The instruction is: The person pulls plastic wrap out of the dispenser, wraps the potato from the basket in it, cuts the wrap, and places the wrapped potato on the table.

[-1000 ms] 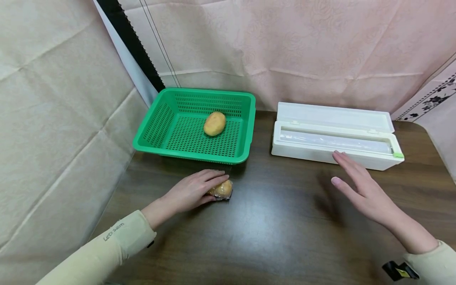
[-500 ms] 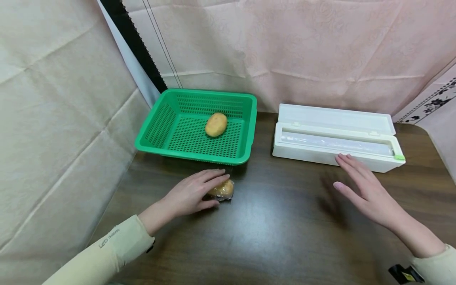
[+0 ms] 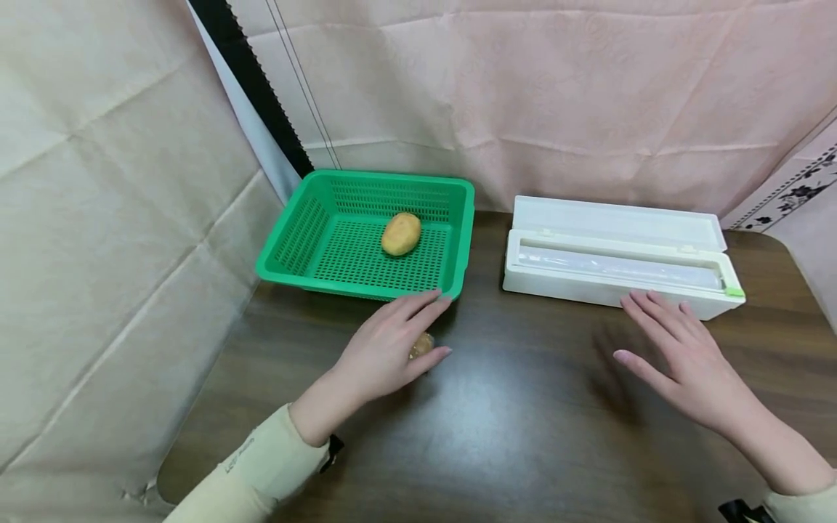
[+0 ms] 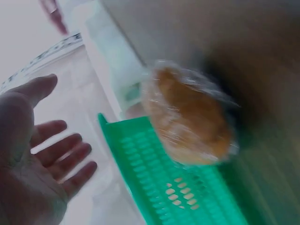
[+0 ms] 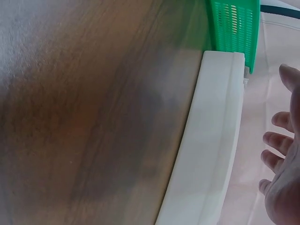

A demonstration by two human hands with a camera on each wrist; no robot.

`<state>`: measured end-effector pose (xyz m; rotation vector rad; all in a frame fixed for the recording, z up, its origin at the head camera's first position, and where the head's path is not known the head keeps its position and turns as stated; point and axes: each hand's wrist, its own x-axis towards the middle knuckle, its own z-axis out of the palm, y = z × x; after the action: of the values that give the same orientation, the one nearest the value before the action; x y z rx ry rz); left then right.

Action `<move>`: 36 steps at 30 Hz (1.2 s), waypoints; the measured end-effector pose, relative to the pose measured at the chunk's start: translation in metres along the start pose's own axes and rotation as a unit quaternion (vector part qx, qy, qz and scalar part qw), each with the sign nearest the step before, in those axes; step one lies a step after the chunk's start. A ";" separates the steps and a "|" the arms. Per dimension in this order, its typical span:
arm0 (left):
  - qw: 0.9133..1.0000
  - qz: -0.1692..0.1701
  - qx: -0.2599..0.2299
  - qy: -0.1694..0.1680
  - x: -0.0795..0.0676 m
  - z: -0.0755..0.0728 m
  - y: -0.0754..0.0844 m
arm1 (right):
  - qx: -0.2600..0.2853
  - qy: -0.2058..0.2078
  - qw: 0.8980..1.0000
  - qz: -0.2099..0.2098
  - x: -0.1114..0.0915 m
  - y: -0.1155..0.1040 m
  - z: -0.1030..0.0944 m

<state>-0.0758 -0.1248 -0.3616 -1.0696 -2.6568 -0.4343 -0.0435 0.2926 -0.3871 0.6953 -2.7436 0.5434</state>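
A potato in clear plastic wrap [image 4: 192, 117] rests on the brown table in the left wrist view. From the head view only its end shows, the rest hidden under my left hand [image 3: 382, 349]. The left wrist view has that hand [image 4: 37, 173] apart from the potato, fingers spread and gripping nothing. My right hand [image 3: 696, 367] hovers before the white cling film box [image 3: 556, 283], fingers extended, holding nothing. The box's lid [image 3: 615, 221] stands raised, with a roll of film [image 3: 615, 266] inside.
Behind my left hand stands a green plastic basket [image 3: 275, 269] with a bare potato [image 3: 401, 234] in it. A pink cloth [image 3: 588, 94] hangs along the table's far edge, and a pale cloth [image 3: 118, 254] covers the left side.
My left hand has let go of the wrapped potato; its fingers have straightened and it has shifted right and away from me, over the potato. The right hand has barely moved.
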 end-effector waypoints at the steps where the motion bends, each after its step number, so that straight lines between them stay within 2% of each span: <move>1: 1.000 -0.009 0.004 0.004 0.003 0.000 0.002 | -0.001 0.001 1.000 0.003 -0.001 0.000 0.000; 3: 0.999 -0.029 0.014 0.000 0.010 0.001 0.006 | -0.004 0.002 1.000 0.012 -0.002 0.001 0.000; 5: 0.998 -0.057 0.022 -0.019 0.016 0.003 0.010 | -0.005 0.003 1.000 0.019 -0.004 0.002 0.000; 9: 0.991 -0.121 0.032 -0.049 0.019 0.010 0.012 | -0.008 0.007 1.000 0.023 -0.006 0.005 0.000; 13: 0.985 -0.170 0.028 -0.030 0.017 0.017 0.010 | -0.011 0.014 0.999 0.029 -0.008 0.006 0.001; 16: 0.981 -0.192 0.031 -0.011 0.016 0.021 0.010 | -0.020 0.017 0.999 0.035 -0.010 0.009 0.001; 20: 0.977 -0.207 0.046 -0.001 0.022 0.029 0.016 | -0.046 0.012 0.998 0.045 -0.012 0.014 0.000; 25: 0.976 -0.208 0.068 -0.004 0.041 0.037 0.030 | -0.079 -0.013 0.995 0.063 -0.012 0.020 -0.003; 33: 0.975 -0.193 0.102 -0.026 0.077 0.048 0.054 | -0.094 -0.016 0.993 0.073 -0.008 0.031 -0.012; 36: 0.974 -0.193 0.113 -0.046 0.091 0.051 0.062 | -0.098 -0.013 0.992 0.073 -0.006 0.037 -0.017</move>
<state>-0.1018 -0.0070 -0.3676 -0.5179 -2.9138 -0.1446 -0.0541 0.3321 -0.3841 0.4603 -2.8381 0.2895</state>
